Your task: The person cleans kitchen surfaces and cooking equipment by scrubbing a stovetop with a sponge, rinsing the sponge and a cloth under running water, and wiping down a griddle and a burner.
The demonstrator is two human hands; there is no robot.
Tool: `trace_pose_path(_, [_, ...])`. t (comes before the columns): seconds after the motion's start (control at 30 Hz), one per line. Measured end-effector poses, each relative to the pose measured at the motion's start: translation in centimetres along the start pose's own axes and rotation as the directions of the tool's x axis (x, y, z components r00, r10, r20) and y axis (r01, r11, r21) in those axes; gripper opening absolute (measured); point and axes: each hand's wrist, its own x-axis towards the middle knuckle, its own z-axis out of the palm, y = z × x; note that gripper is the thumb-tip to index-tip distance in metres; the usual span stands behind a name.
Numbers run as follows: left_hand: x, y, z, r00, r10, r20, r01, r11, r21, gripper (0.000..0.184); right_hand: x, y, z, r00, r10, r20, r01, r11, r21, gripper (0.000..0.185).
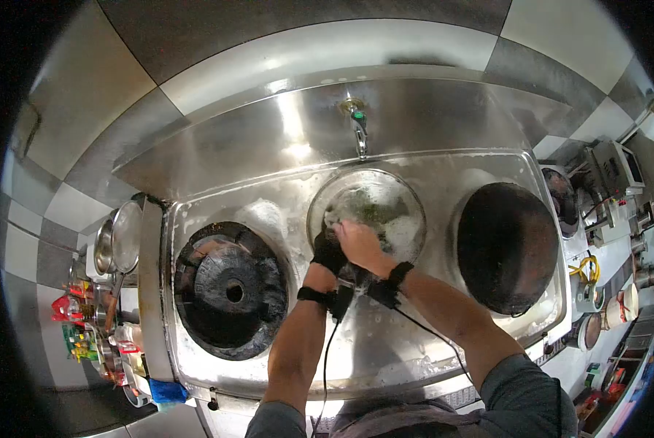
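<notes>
My left hand (330, 252) looks black, in a dark glove or covering, and its fingers are hidden. Against it, my bare right hand (360, 245) has its fingers curled closed; a small greyish bit shows beside the fingertips, too unclear to name. Both hands meet over the near left rim of a round metal basin (419, 212). Inside the basin is cloudy liquid with a greenish patch and pale foam. Black straps with small dark devices and cables circle both wrists. A faucet (360, 131) with a green mark points down behind the basin.
A blackened burner ring (232, 292) sits in the steel stovetop (385, 350) at left, a dark wok (508, 248) at right. Beyond the left edge are a strainer (128, 237) and a blue cloth (168, 390). A yellow coil (588, 270) lies at far right.
</notes>
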Motion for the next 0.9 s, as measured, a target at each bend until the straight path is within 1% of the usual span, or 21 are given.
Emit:
trace_pose_path(0.03, [0.1,-0.4,1.5,0.99,0.024,-0.138,-0.049,0.982,-0.18,0.033,0.3,1.4,0.2,1.0,-0.002,0.001,0.002,1.0,0.008,0.02])
trace_pose_path(0.07, [0.3,-0.8,3.0,0.961,0.047,-0.274,-0.141,0.932,-0.334,0.035,0.8,3.7,-0.2,0.991,-0.131,-0.023,0.126,0.978,-0.163,0.017])
trace_pose_path(0.1, [-0.7,0.4,0.9,0.95,-0.018,-0.312,-0.153,0.844,-0.515,0.039,1.4,5.8,-0.8,0.965,-0.261,-0.028,0.237,0.912,-0.334,0.015])
trace_pose_path(0.2, [-0.8,0.4,-0.1,0.968,0.032,-0.249,-0.129,0.914,-0.385,0.045,2.6,8.8,-2.6,0.976,-0.198,-0.093,0.15,0.913,-0.378,0.01])
trace_pose_path(0.23, [-0.8,0.4,0.0,0.968,0.027,-0.249,-0.126,0.912,-0.39,0.045,2.6,8.9,-3.2,0.986,-0.009,-0.168,-0.041,0.956,-0.29,0.01])
trace_pose_path(0.27, [-0.5,0.3,0.5,0.941,0.075,-0.33,-0.184,0.931,-0.315,0.042,2.5,9.0,-3.6,0.955,0.189,-0.229,-0.234,0.954,-0.188,0.01])
trace_pose_path(0.3, [-0.1,0.3,1.0,0.905,0.127,-0.406,-0.236,0.944,-0.232,0.039,2.3,8.8,-3.5,0.954,0.192,-0.23,-0.238,0.952,-0.192,0.01])
trace_pose_path(0.37, [0.8,0.0,1.9,0.807,0.24,-0.54,-0.315,0.948,-0.05,0.035,1.8,7.2,-2.2,0.998,0.051,-0.049,-0.053,0.997,-0.052,0.014])
trace_pose_path(0.43, [2.0,-0.4,3.4,0.744,0.309,-0.592,-0.352,0.935,0.046,0.034,0.5,3.3,-2.1,0.943,-0.245,-0.227,0.276,0.954,0.118,0.016])
trace_pose_path(0.5, [2.8,-1.2,6.9,0.798,0.224,-0.56,-0.28,0.96,-0.016,0.034,-0.1,0.0,-0.6,0.927,-0.181,-0.329,0.285,0.909,0.303,0.014])
trace_pose_path(0.53, [3.0,-1.6,8.8,0.823,0.182,-0.538,-0.243,0.969,-0.045,0.034,-0.5,-0.5,0.0,0.928,-0.174,-0.33,0.279,0.911,0.304,0.014])
trace_pose_path(0.6, [3.3,-2.5,10.6,0.862,0.095,-0.499,-0.159,0.983,-0.089,0.034,-0.5,-0.9,0.6,0.967,-0.066,-0.247,0.118,0.973,0.2,0.01])
trace_pose_path(0.63, [3.2,-3.0,11.2,0.879,0.048,-0.475,-0.112,0.988,-0.108,0.034,-0.4,-0.5,0.3,0.966,-0.066,-0.249,0.119,0.972,0.205,0.01])
trace_pose_path(0.67, [1.7,-1.7,7.7,0.931,0.096,-0.351,-0.087,0.995,0.044,0.037,-0.2,0.6,-0.5,0.986,-0.087,-0.141,0.088,0.996,0.007,0.013])
trace_pose_path(0.7, [0.4,-0.6,5.1,0.932,0.091,-0.35,-0.08,0.996,0.046,0.037,0.1,1.9,-1.3,0.996,-0.085,-0.027,0.078,0.978,-0.194,0.016])
trace_pose_path(0.73, [-0.7,0.3,3.0,0.927,0.071,-0.368,-0.151,0.97,-0.191,0.039,1.4,5.4,-0.4,0.977,-0.213,-0.023,0.195,0.931,-0.309,0.021])
trace_pose_path(0.77, [-1.3,0.7,2.2,0.923,0.048,-0.381,-0.218,0.882,-0.418,0.041,2.1,7.6,-0.9,0.964,-0.257,-0.068,0.218,0.909,-0.356,0.021])
trace_pose_path(0.8, [-1.7,0.3,2.0,0.92,0.085,-0.382,-0.323,0.713,-0.622,0.044,2.5,8.5,-1.8,0.946,-0.303,-0.111,0.236,0.883,-0.405,0.021])
trace_pose_path(0.83, [-2.0,0.4,2.1,0.922,0.083,-0.378,-0.321,0.711,-0.626,0.044,2.4,9.0,-2.0,0.948,-0.301,-0.106,0.235,0.884,-0.405,0.021])
trace_pose_path(0.87, [-2.3,0.6,1.6,0.896,0.076,-0.438,-0.353,0.721,-0.596,0.042,2.2,8.9,-2.6,0.977,-0.023,-0.21,-0.044,0.95,-0.309,0.023])
trace_pose_path(0.9, [-2.4,0.7,0.9,0.863,0.07,-0.501,-0.385,0.733,-0.561,0.041,2.2,8.7,-3.2,0.923,0.257,-0.286,-0.317,0.93,-0.187,0.026])
